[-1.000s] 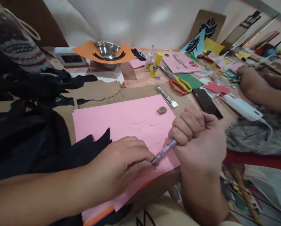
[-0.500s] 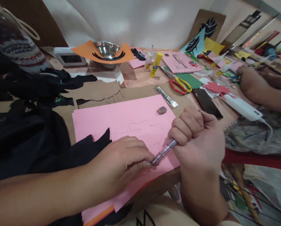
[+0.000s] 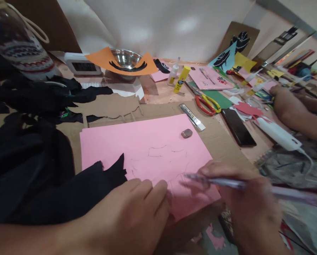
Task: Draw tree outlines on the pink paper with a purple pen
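Observation:
Pink paper point(image 3: 105, 141) with faint pencil outlines lies on a brown board. My left hand point(image 3: 145, 209) rests on its lower part, fingers curled together; what is under the fingertips, if anything, is hidden. My right hand point(image 3: 249, 198), blurred by motion, grips a pen-like pencil point(image 3: 227, 182) between its fingers, its tip pointing left just over the drawing. A small grey eraser point(image 3: 187, 133) sits near the paper's upper right corner. A dark cut shape point(image 3: 116, 168) overlaps the paper's left side.
Behind the paper are a lead case point(image 3: 192, 117), red-and-yellow scissors point(image 3: 207, 104), a glue stick point(image 3: 182, 79) and a metal bowl point(image 3: 125, 59). A phone point(image 3: 238, 127) and a white device point(image 3: 278, 134) with a cable lie right. Another person's arm point(image 3: 294, 109) reaches in at far right.
My right hand has turned over and moved right and down, with the pencil now pointing at the drawing. My left fingers have let go of the pencil's end and curled on the paper.

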Demonstrator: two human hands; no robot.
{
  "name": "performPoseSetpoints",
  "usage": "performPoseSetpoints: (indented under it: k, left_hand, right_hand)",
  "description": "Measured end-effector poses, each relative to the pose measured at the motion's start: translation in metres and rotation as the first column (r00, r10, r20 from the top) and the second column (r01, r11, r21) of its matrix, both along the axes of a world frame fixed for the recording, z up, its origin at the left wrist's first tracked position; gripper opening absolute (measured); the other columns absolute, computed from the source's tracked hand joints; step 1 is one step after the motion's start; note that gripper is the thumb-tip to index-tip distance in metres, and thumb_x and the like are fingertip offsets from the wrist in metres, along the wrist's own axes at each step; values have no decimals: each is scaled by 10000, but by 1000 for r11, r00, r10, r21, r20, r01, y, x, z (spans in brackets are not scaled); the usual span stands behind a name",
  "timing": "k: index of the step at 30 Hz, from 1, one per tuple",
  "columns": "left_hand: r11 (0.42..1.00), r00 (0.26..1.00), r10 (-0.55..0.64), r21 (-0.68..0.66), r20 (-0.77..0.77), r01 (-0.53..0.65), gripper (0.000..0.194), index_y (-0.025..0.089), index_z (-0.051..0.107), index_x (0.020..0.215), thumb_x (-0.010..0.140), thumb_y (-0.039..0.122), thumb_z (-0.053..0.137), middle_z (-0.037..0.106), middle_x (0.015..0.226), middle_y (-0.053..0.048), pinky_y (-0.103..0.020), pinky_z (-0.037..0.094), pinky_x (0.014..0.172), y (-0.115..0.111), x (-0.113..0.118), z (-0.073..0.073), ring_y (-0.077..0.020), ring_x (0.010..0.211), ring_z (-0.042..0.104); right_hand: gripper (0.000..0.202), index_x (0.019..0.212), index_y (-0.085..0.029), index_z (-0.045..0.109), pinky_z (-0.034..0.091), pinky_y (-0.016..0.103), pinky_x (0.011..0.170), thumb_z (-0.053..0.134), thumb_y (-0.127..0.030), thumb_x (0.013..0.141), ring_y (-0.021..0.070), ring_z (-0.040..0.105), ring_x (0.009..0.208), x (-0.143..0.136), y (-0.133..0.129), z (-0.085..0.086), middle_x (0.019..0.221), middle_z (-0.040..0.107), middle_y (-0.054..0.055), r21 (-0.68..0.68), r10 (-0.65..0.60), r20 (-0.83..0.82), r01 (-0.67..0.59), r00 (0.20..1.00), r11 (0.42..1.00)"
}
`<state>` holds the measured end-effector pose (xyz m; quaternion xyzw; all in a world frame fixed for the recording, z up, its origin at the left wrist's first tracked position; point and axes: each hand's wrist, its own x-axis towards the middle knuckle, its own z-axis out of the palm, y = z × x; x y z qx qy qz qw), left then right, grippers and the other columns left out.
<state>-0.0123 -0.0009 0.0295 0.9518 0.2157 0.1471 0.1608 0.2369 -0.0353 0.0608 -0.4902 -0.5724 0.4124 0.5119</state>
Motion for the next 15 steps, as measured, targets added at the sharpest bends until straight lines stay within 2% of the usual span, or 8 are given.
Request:
performPoseSetpoints:
  k: [1, 3, 4, 7, 9, 13, 15]
  left_hand:
    - [996, 999, 9, 92, -49, -4, 256, 155, 805, 1147, 980, 173, 611, 850, 1126, -167, -414, 542, 608, -3, -1, -2, -283, 795, 764]
    - [975, 986, 65, 221, -151, -30, 446, 66, 752, 1350, 955, 180, 577, 756, 1421, -270, -439, 550, 562, -8, -4, -5, -303, 800, 790]
    - [966, 978, 79, 259, -192, -27, 484, 50, 735, 1386, 958, 191, 559, 722, 1471, -287, -433, 540, 522, -10, -6, -6, -295, 761, 789]
    - [951, 971, 87, 307, -221, -15, 478, 71, 741, 1382, 967, 154, 520, 792, 1350, -256, -358, 482, 434, -17, -9, -9, -222, 584, 726]
    - [943, 973, 108, 330, -204, -36, 479, 71, 721, 1403, 962, 111, 538, 807, 1324, -234, -304, 472, 444, -23, -10, -11, -172, 541, 678]
    - [955, 971, 109, 294, -211, -44, 555, 50, 634, 1514, 964, 92, 576, 774, 1382, -245, -269, 483, 514, -32, -11, -13, -145, 610, 683]
    - [951, 973, 127, 302, -194, -64, 526, 74, 671, 1482, 964, 93, 581, 803, 1334, -216, -281, 493, 531, -34, -10, -12, -162, 633, 706]
  right_hand:
    - [347, 1095, -344, 915, 629, 393, 760, 632, -544, 1111, 270, 790, 834, 3, 5, -2, 923, 860, 67, 23, -4, 96, 2, 995, 1000]
    - [90, 1071, -327, 880, 636, 355, 842, 833, -351, 997, 252, 807, 921, 4, 14, -6, 992, 864, 51, 59, -24, 267, 9, 963, 998]
    - [103, 1029, -317, 850, 632, 320, 810, 879, -267, 944, 228, 801, 884, 1, 17, -7, 960, 849, 33, 67, -45, 316, 25, 948, 997]
    - [194, 911, -288, 699, 567, 244, 599, 843, -157, 920, 160, 717, 653, -12, 20, -14, 783, 738, -30, 60, -80, 336, 64, 938, 996]
    - [242, 880, -280, 608, 509, 232, 510, 792, -129, 925, 143, 659, 564, -21, 19, -18, 718, 665, -53, 72, -20, 344, -5, 939, 997]
    - [283, 801, -265, 513, 464, 225, 483, 725, -116, 916, 124, 589, 508, -29, 26, -15, 641, 573, -70, 101, 100, 494, -171, 864, 980]
    - [266, 792, -260, 513, 456, 215, 486, 693, -97, 902, 109, 561, 497, -31, 34, -13, 630, 570, -71, 78, 141, 564, -223, 813, 972]
